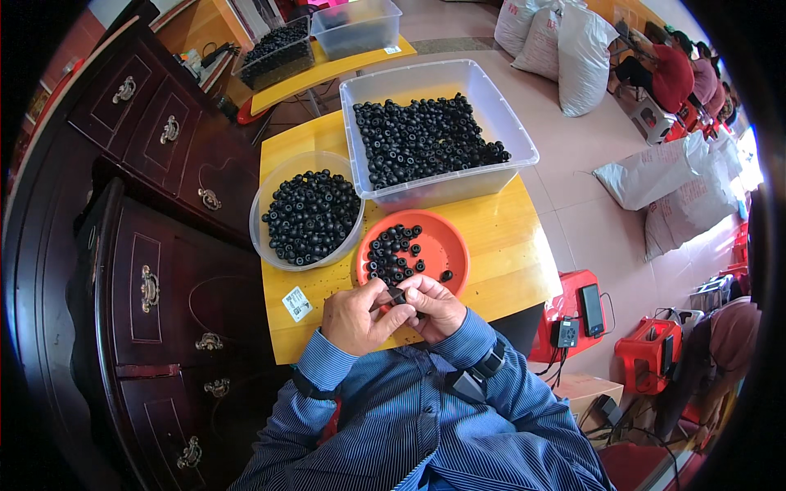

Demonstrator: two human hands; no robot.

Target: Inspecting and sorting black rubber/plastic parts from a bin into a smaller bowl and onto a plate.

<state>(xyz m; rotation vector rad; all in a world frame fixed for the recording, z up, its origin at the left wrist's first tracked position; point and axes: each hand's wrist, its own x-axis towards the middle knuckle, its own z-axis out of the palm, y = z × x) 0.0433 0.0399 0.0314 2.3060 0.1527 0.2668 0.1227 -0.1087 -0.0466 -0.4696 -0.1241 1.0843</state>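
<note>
Over the near rim of an orange-red plate (455, 245), my two hands meet. My left hand (360, 317) and my right hand (435, 308) are both closed, pinching a small black part (396, 295) between the fingertips. Fingers cover most of it, so its full shape is hidden. Several round black parts with ring-like openings (396, 244) lie on the plate, mostly on its left side. Behind and to the left stands a round clear tub (257, 233) heaped with similar black parts. A large rectangular clear bin (495, 106) behind the plate holds many more.
The yellow table (512, 254) carries a white label (297, 304) at front left. A dark wooden cabinet (155, 270) stands close on the left. On the right are red stools (647, 352), a phone (591, 308) and white sacks (692, 196). Seated people (671, 78) are farther off.
</note>
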